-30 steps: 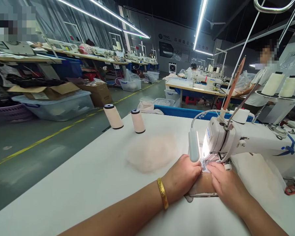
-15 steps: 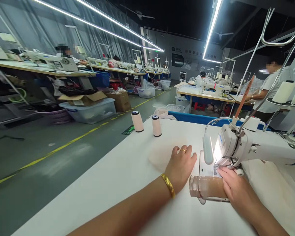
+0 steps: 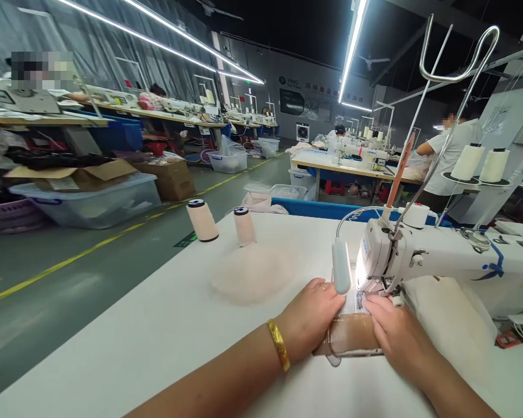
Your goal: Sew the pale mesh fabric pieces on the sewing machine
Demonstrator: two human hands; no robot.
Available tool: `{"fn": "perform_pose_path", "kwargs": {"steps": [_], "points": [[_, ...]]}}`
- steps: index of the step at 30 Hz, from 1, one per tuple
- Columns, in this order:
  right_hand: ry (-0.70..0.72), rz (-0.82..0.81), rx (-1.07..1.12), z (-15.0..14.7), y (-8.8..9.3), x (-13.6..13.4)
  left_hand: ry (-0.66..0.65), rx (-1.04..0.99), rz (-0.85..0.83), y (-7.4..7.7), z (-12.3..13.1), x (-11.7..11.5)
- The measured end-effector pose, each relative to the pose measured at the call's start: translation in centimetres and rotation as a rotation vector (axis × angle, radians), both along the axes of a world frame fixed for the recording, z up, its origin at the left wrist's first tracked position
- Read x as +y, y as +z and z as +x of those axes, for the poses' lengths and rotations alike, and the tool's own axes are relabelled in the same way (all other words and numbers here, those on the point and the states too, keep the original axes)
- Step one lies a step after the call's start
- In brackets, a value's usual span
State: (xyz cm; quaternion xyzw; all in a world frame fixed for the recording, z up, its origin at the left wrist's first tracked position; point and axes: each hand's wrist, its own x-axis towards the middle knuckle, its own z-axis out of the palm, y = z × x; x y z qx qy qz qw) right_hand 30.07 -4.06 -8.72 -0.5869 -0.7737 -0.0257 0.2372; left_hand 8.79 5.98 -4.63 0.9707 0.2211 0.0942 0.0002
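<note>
My left hand (image 3: pixel 310 316) and my right hand (image 3: pixel 394 331) rest flat on a tan sheer fabric piece (image 3: pixel 348 335) that lies under the needle of a white sewing machine (image 3: pixel 427 255). The fingers of both hands press the fabric against the white table (image 3: pixel 165 337) right at the presser foot, lit by the machine's small lamp (image 3: pixel 341 267). My left wrist wears a gold bracelet, and a ring shows on one finger. A pile of pale sheer fabric (image 3: pixel 250 273) lies just left of my left hand.
Two thread cones (image 3: pixel 203 220) (image 3: pixel 244 226) stand at the table's far left edge. Two more cones (image 3: pixel 482 164) sit on the thread stand behind the machine. Across the aisle are plastic bins (image 3: pixel 91 200), cardboard boxes and other workers at sewing tables.
My left hand came back from the fabric pile on the left and now presses the tan piece beside the needle. The view swung slightly left.
</note>
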Motion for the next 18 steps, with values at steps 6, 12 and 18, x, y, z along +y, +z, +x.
{"fn": "perform_pose_path", "kwargs": {"steps": [6, 12, 18], "points": [[0.268, -0.011, 0.167, -1.9, 2.0, -1.2, -0.292, -0.101, -0.407, 1.4, -1.4, -3.4], [0.374, -0.054, 0.155, -2.0, 1.8, -1.7, 0.046, -0.102, -0.379, 3.1, -2.0, -1.8], [0.393, -0.104, 0.162, -1.5, 2.3, -2.1, 0.184, 0.022, -0.241, 1.3, -2.1, -0.2]]}}
